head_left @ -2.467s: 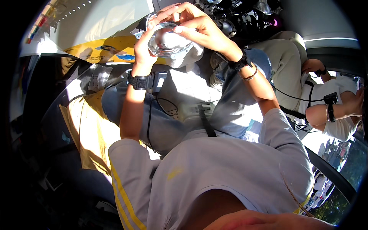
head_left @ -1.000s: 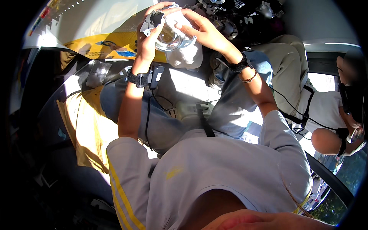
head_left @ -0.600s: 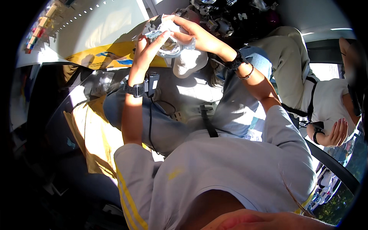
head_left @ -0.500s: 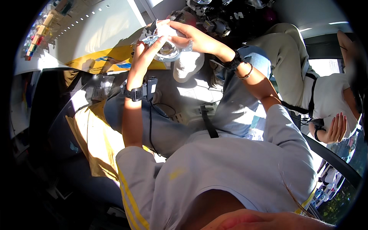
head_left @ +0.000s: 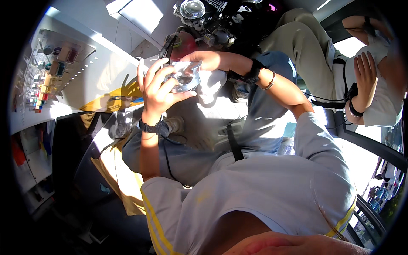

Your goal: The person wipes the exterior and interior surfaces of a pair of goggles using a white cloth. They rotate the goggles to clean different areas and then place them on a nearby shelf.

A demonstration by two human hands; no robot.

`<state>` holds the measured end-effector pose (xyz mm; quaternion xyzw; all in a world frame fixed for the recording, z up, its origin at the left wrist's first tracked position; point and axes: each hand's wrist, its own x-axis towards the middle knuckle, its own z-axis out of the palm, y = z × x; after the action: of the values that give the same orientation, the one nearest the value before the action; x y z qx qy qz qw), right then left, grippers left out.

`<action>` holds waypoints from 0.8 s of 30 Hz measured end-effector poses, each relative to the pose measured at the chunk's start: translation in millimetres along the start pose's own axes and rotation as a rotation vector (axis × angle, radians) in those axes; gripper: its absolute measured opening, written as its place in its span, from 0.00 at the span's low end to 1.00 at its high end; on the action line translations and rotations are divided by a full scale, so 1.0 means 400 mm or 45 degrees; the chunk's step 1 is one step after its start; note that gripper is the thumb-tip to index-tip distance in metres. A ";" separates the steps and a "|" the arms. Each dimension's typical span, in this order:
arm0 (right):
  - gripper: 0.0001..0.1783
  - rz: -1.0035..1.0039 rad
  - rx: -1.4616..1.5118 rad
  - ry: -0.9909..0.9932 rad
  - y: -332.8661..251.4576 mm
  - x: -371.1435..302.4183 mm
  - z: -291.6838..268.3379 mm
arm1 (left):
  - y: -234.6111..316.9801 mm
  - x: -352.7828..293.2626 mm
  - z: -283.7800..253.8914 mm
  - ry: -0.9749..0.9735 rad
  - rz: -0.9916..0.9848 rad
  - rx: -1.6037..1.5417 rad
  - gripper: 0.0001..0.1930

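Note:
Both my hands are at a clear, see-through bowl-shaped piece (head_left: 185, 80) with silvery glints. My left hand (head_left: 155, 87) grips its left side between thumb and forefinger, the other fingers lifted and spread. Its far right edge is in my right hand (head_left: 210, 60), whose fingertips are partly hidden behind the piece. A thin dark object (head_left: 168, 46) rises just beyond my hands; I cannot tell whether it touches the piece. Below them, on the floor, shows a white shoe (head_left: 210, 87).
On the left, a white table (head_left: 87, 70) bears small coloured parts (head_left: 44, 87). A round red thing (head_left: 185, 42) and a round lens unit (head_left: 192, 9) lie at the far side. To the right sits another person in beige trousers (head_left: 293, 40), one hand (head_left: 366, 78) raised.
My left hand has loosened and spread its fingers, moving slightly down. The clear piece has dropped a little and turned. The view has swung, showing more of the table's parts and the lens unit.

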<state>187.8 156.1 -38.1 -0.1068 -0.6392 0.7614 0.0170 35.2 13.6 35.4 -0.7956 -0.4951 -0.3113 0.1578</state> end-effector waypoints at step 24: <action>0.12 0.223 1.248 1.203 0.044 -0.010 0.123 | -0.170 0.516 0.521 -0.553 -0.823 -0.572 0.21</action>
<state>184.6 104.5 -46.8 -0.4588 -0.1340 0.8329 0.2787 110.7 303.8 8.2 -0.6614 -0.6602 -0.2703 -0.2317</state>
